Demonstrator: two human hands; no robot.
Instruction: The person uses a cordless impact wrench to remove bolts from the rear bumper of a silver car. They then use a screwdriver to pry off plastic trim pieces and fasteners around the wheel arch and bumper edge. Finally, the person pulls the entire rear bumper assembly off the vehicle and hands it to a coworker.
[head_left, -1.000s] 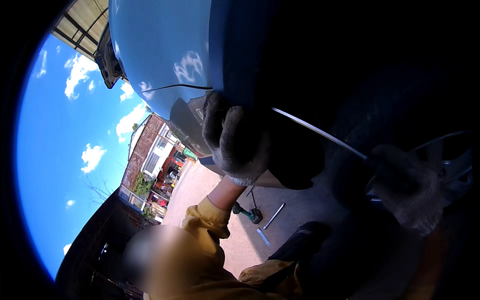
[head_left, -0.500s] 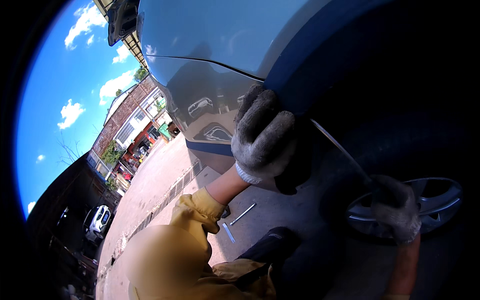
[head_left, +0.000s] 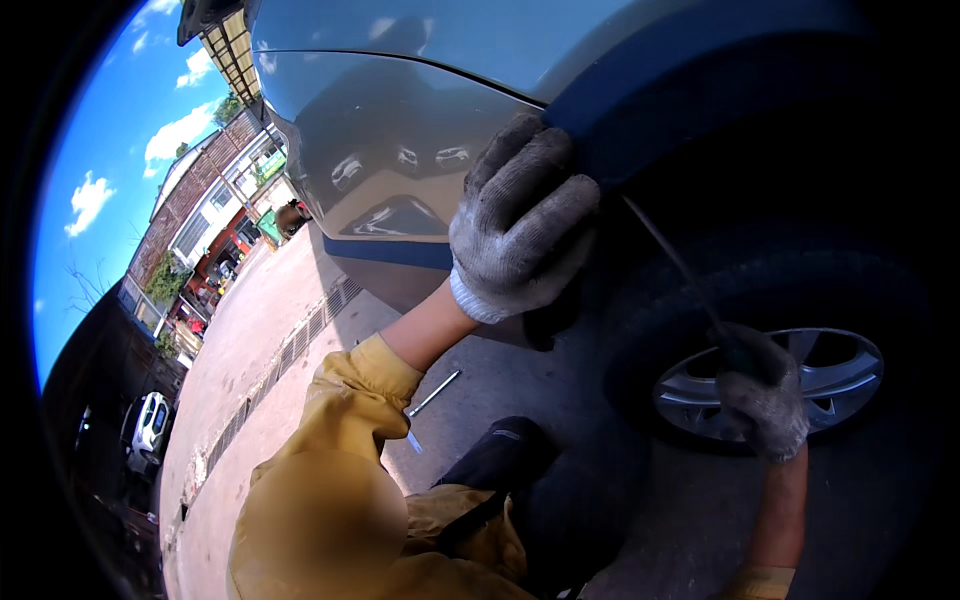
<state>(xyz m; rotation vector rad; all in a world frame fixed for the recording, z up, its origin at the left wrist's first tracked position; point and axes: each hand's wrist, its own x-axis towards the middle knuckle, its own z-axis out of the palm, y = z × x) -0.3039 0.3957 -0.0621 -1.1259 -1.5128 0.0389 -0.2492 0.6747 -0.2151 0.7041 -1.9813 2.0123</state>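
Observation:
My left hand (head_left: 522,225), in a dirty grey-white knit glove, has its fingers curled over the rear edge of the car's bumper (head_left: 385,150), where it meets the dark wheel arch (head_left: 625,110). At the lower right, my gloved right hand (head_left: 765,400) is closed around the handle of a screwdriver (head_left: 672,250). Its long thin shaft slants up and left into the shadowed wheel well, the tip close to my left hand. Deep shadow hides what the tip touches. Behind my right hand is the car's alloy wheel (head_left: 835,375).
On the ground below my left forearm lie a metal bar (head_left: 436,392) and a smaller flat tool (head_left: 414,441). A drain grate (head_left: 300,345) crosses the paving. A white car (head_left: 149,430) stands under a dark shelter at the left, with buildings further back.
The view has shifted, so the car, wheel and tools appear lower or further left. Both hands keep their holds, and the screwdriver's slant is a little steeper.

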